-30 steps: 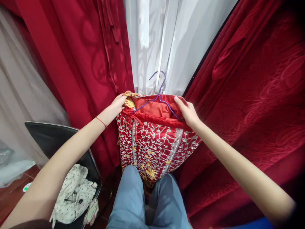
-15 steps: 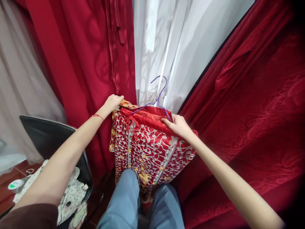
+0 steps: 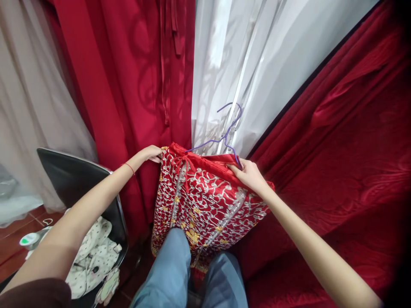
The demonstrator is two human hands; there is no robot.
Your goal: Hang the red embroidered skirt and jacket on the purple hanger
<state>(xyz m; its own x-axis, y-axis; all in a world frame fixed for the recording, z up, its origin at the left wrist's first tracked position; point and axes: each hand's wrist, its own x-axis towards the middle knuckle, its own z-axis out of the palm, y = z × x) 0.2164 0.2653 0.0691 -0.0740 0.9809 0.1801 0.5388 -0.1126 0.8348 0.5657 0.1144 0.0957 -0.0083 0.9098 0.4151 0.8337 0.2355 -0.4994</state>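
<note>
A red skirt [image 3: 205, 201] with silver and gold embroidery hangs in front of my knees, its drawstring waistband along the top. My left hand [image 3: 153, 153] is closed at the upper left corner of the waistband, its fingertips partly hidden behind the cloth. On the other side, my right hand [image 3: 249, 174] pinches the waistband, thumb in front. A purple wire hanger [image 3: 224, 136] rises from inside the waistband with its hook up. The hanger's right end meets the cloth at my right thumb; its left end reaches the waistband's left part.
Red curtains [image 3: 128, 85] hang at the left, and a red patterned drape [image 3: 349, 171] fills the right. White sheer fabric [image 3: 215, 55] hangs between them. A black chair [image 3: 73, 175] at the left holds a white spotted bag [image 3: 93, 252]. My knees [image 3: 173, 265] are close below the skirt.
The gold-patterned fold by my left hand has gone from sight, and the waistband's left corner now stands up straighter. Skirt, hanger and both hands appear shifted slightly right in the view.
</note>
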